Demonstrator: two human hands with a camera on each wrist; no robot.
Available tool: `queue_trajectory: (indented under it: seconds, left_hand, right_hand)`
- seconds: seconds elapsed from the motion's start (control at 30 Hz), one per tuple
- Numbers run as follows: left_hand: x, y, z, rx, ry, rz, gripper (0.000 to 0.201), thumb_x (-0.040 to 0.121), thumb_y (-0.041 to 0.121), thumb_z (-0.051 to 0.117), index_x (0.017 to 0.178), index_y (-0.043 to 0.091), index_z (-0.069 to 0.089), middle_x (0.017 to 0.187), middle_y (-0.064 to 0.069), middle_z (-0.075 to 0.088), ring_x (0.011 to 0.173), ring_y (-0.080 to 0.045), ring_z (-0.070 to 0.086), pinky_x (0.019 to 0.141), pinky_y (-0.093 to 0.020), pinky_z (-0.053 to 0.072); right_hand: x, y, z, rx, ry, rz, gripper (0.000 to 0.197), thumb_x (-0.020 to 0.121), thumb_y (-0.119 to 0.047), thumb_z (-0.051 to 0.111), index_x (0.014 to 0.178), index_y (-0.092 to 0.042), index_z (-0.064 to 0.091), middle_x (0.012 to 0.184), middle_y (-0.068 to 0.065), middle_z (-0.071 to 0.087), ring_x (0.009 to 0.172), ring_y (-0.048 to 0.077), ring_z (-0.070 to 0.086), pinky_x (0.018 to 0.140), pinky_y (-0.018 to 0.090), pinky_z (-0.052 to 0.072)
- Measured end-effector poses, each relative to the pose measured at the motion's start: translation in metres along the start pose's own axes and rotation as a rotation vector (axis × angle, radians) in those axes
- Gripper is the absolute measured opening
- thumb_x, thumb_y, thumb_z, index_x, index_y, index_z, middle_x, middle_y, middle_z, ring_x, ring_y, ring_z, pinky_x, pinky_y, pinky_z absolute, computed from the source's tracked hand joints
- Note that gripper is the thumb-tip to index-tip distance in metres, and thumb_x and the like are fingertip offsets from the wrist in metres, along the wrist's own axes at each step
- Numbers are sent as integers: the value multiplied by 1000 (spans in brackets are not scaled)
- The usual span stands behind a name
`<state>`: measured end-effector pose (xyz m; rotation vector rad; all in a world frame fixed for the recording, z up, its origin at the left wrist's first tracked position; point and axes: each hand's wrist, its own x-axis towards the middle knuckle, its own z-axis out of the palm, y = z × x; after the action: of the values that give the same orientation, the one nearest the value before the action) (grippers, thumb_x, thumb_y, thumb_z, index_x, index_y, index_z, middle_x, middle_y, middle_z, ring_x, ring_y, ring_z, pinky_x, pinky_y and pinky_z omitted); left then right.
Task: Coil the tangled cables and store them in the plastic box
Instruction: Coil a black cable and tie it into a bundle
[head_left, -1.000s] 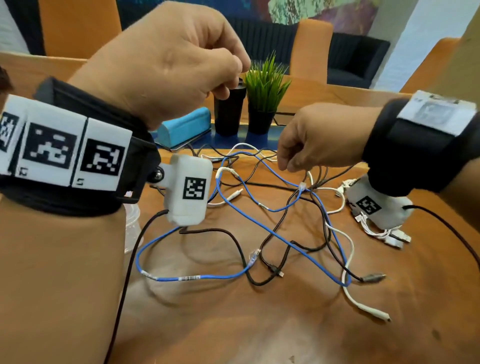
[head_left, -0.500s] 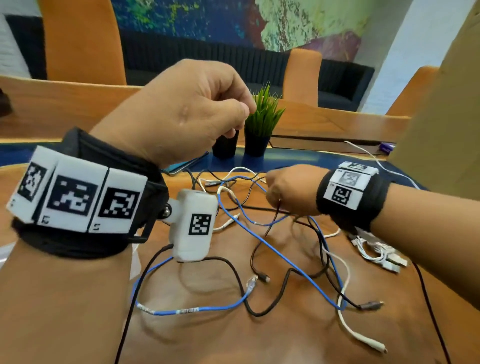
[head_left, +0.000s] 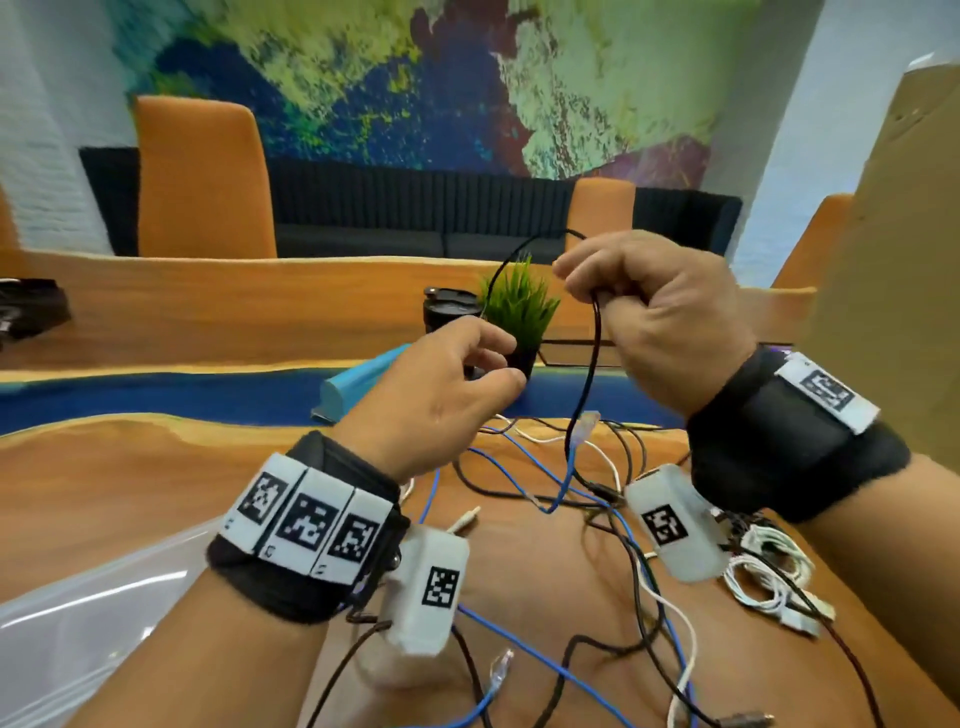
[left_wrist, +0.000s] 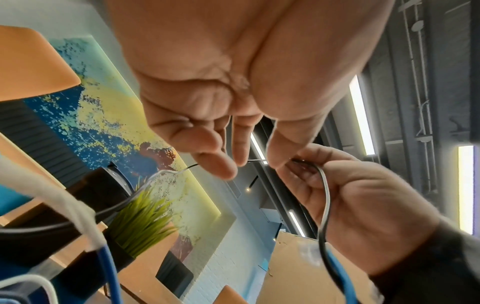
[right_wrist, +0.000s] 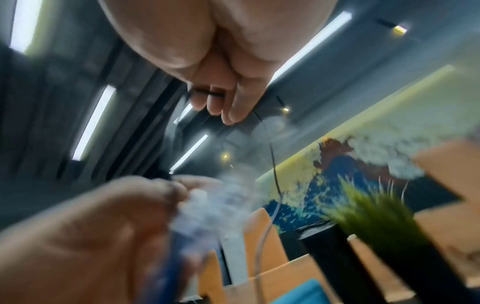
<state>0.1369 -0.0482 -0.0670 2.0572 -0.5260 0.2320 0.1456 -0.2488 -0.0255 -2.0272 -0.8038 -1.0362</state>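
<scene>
A thin black cable (head_left: 589, 364) arches up over the plant and hangs down to the tangle of blue, black and white cables (head_left: 597, 499) on the wooden table (head_left: 104, 478). My right hand (head_left: 576, 280) grips this cable in curled fingers, held above the table. My left hand (head_left: 511, 376) pinches the same cable's thin end between thumb and fingers, close to the right hand. The left wrist view shows the left fingertips (left_wrist: 228, 168) on the cable (left_wrist: 326, 197), which runs through the right hand's fist. A clear plastic box (head_left: 78, 597) lies at the lower left.
A green plant in a black pot (head_left: 519, 312), a black cup (head_left: 447, 312) and a light blue case (head_left: 358, 384) stand behind the hands. A bundled white cable (head_left: 769, 577) lies at the right. A cardboard box (head_left: 883, 260) rises on the right.
My right hand has risen from the tangle, lifting the black cable. My left hand came down and toward the middle to meet it. The head view has tilted upward.
</scene>
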Motion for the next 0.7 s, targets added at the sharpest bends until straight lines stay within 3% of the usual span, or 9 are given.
queue_trajectory:
  seconds: [0.1, 0.17, 0.27, 0.4, 0.47, 0.53, 0.57, 0.63, 0.7]
  left_hand:
    - [-2, 8, -4, -164, 14, -18, 23, 95, 28, 63, 117, 22, 64, 106, 2, 69, 86, -10, 67, 64, -12, 49]
    - [-5, 16, 1, -262, -69, 0, 19, 94, 29, 64, 110, 19, 68, 100, 0, 73, 79, -9, 67, 60, -12, 46]
    - [-7, 18, 15, -225, -138, 97, 14, 92, 23, 68, 90, 10, 71, 76, 0, 69, 66, -7, 55, 61, -24, 44]
    - [-6, 11, 21, -181, -251, 96, 12, 95, 16, 64, 87, 11, 72, 77, -1, 73, 63, -10, 57, 61, -24, 47]
    - [-7, 5, 23, -50, -317, 91, 12, 95, 18, 64, 87, 14, 72, 77, 0, 73, 63, -13, 62, 63, -26, 53]
    - [-8, 1, 28, 73, -361, 111, 13, 93, 19, 65, 82, 17, 71, 75, 2, 73, 66, -14, 68, 66, -30, 58]
    - [-9, 0, 31, 99, -372, 112, 13, 93, 19, 65, 80, 17, 70, 75, 2, 72, 66, -13, 69, 67, -32, 58]
    - [-9, -1, 34, 98, -369, 110, 14, 92, 20, 65, 79, 17, 70, 72, 4, 71, 64, -9, 69, 65, -30, 57]
    - [-8, -1, 33, 83, -360, 113, 13, 93, 21, 65, 82, 17, 71, 68, 7, 69, 64, -6, 68, 63, -25, 54]
  right_hand:
    - [6, -11, -5, 254, -118, 147, 38, 74, 15, 47, 94, -2, 73, 108, 11, 71, 101, 11, 67, 89, 27, 52]
    - [5, -21, -3, 153, -222, 74, 32, 80, 10, 52, 100, -2, 74, 114, 7, 71, 108, 10, 66, 97, 26, 50]
    - [-2, -28, 4, 135, -241, 42, 22, 81, 5, 62, 98, -2, 74, 110, 5, 72, 106, 9, 66, 96, 22, 50]
    - [1, -37, 3, 633, -38, 480, 28, 74, 11, 72, 94, -9, 69, 95, 12, 67, 87, 29, 69, 79, 37, 59]
    - [17, -42, -2, 747, 103, 603, 44, 76, 17, 66, 107, -13, 62, 102, 13, 55, 75, 25, 65, 65, 31, 59]
    - [43, -45, -11, 721, 169, 647, 56, 82, 19, 57, 127, -14, 52, 111, 13, 51, 71, 22, 69, 59, 25, 57]
    - [57, -46, -17, 688, 168, 682, 57, 85, 18, 55, 133, -12, 47, 113, 14, 52, 71, 20, 72, 60, 24, 57]
    - [86, -52, -30, 587, 129, 773, 43, 90, 14, 52, 129, -2, 47, 108, 16, 56, 67, 16, 72, 60, 21, 58]
    - [110, -55, -42, 501, -24, 907, 26, 94, 3, 53, 119, 1, 53, 94, 12, 62, 54, 7, 63, 47, 14, 52]
